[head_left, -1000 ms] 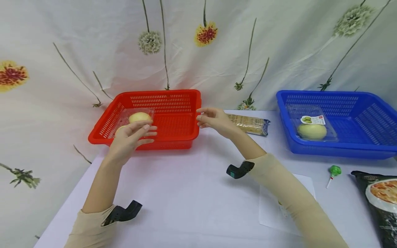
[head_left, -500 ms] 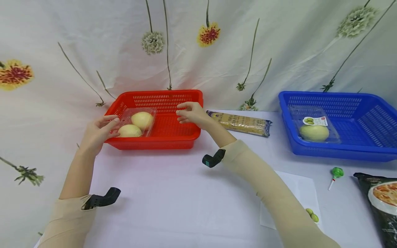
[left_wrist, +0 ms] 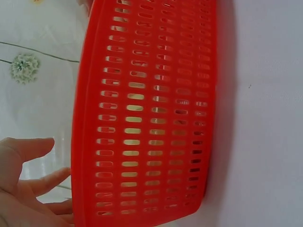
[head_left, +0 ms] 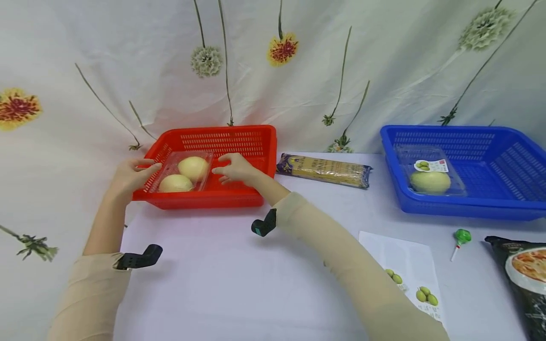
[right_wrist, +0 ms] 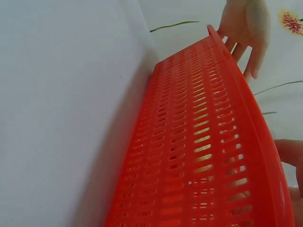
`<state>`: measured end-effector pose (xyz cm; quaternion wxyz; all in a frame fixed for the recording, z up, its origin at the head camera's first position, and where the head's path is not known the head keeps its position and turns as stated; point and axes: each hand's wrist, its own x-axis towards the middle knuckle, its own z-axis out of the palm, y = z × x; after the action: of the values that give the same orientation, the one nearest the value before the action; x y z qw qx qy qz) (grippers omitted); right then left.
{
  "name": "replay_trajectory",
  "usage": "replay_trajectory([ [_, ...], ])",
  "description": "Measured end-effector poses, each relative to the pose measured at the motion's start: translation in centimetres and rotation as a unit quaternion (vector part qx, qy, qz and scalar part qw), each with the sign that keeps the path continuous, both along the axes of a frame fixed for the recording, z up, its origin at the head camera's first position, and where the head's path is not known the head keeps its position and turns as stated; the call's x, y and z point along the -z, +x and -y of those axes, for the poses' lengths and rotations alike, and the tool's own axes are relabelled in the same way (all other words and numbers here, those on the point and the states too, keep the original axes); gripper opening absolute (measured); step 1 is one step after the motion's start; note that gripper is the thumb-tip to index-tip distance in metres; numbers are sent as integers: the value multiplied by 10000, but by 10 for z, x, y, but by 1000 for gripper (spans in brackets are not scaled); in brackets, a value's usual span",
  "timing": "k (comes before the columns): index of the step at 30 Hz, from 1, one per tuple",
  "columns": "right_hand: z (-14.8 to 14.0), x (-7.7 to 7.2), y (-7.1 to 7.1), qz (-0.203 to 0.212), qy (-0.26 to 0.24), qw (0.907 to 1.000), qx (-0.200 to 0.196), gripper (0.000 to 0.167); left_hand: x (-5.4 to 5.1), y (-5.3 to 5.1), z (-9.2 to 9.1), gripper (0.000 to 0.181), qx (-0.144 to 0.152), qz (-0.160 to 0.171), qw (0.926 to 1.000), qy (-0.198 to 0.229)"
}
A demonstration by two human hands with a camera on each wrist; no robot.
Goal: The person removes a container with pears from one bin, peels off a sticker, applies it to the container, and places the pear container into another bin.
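A clear plastic box point(head_left: 204, 183) with two pale yellow round fruits point(head_left: 193, 168) sits in the left part of the red basket point(head_left: 239, 201). My left hand point(head_left: 130, 179) is at the basket's left rim, thumb and fingers spread apart, left of the box. In the left wrist view the fingers of that hand point(left_wrist: 33, 184) reach the red rim. Over the basket, just right of the box, my right hand point(head_left: 236, 170) has its fingers loosely bent with nothing between them. The basket wall point(right_wrist: 189, 127) hides much of both hands in the right wrist view.
A pack of dry noodles point(head_left: 324, 170) lies right of the red basket. Farther right stands a blue basket point(head_left: 503, 208) holding a labelled fruit box point(head_left: 431, 180). A green lollipop point(head_left: 462, 237), a printed sheet point(head_left: 396, 255) and a black food bag point(head_left: 524, 279) lie in front.
My left hand has moved left from over the fruit box to the basket's left rim. The right hand has moved left from the basket's right rim toward the box, which stays in place.
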<state>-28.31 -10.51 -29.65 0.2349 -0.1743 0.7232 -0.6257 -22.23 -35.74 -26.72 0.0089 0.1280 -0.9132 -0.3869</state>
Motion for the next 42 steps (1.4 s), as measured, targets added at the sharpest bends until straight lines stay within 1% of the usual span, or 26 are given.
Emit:
replay_trajectory([
  [3, 9, 2, 1, -44, 204, 9997, -86, 56, 4, -4, 1, 79, 366, 238, 9976, -543],
  [5, 13, 2, 2, -67, 371, 9991, -191, 58, 5, -7, -1, 81, 608, 421, 9934, -871],
  [7, 16, 3, 2, -1, 442, 9986, -291, 60, 5, -8, -6, 79, 777, 508, 9892, -1138],
  [9, 18, 3, 3, 47, 546, 9978, -384, 63, 7, -11, -11, 74, 803, 520, 9857, -1386],
  [12, 21, 3, 3, 107, 681, 9964, -485, 65, 10, -15, -17, 54, 798, 489, 9789, -1818],
  [14, 22, 3, 2, 131, 745, 9958, -523, 65, 12, -16, -20, 46, 793, 528, 9741, -2050],
  [16, 23, 3, 2, 170, 714, 9956, -590, 62, 12, -18, -22, 44, 827, 582, 9723, -2106],
  [21, 20, 2, 0, 286, 534, 9945, -855, 42, 12, -20, -28, 45, 955, 753, 9758, -1819],
  [23, 19, 2, -1, 257, 616, 9939, -881, 36, 11, -21, -29, 45, 969, 841, 9769, -1710],
  [26, 18, 3, -3, 108, 846, 9921, -918, 33, 9, -23, -30, 44, 925, 999, 9798, -1465],
  [29, 17, 5, -3, -10, 992, 9907, -935, 26, 10, -27, -30, 46, 888, 1192, 9815, -1210],
  [31, 16, 6, -3, 41, 966, 9921, -798, 22, 12, -29, -30, 47, 862, 1311, 9820, -1050],
  [33, 16, 7, -2, 126, 904, 9946, -500, 23, 14, -31, -30, 48, 778, 1349, 9837, -895],
  [35, 16, 6, -1, 194, 856, 9961, -60, 26, 15, -32, -30, 50, 697, 1268, 9864, -777],
  [38, 16, 4, 2, 296, 853, 9938, 644, 26, 15, -32, -32, 52, 601, 1028, 9908, -638],
  [40, 15, 3, 3, 354, 843, 9906, 1020, 22, 15, -32, -33, 54, 564, 891, 9926, -596],
  [42, 14, 1, 3, 391, 863, 9877, 1247, 21, 14, -32, -35, 53, 507, 842, 9940, -477],
])
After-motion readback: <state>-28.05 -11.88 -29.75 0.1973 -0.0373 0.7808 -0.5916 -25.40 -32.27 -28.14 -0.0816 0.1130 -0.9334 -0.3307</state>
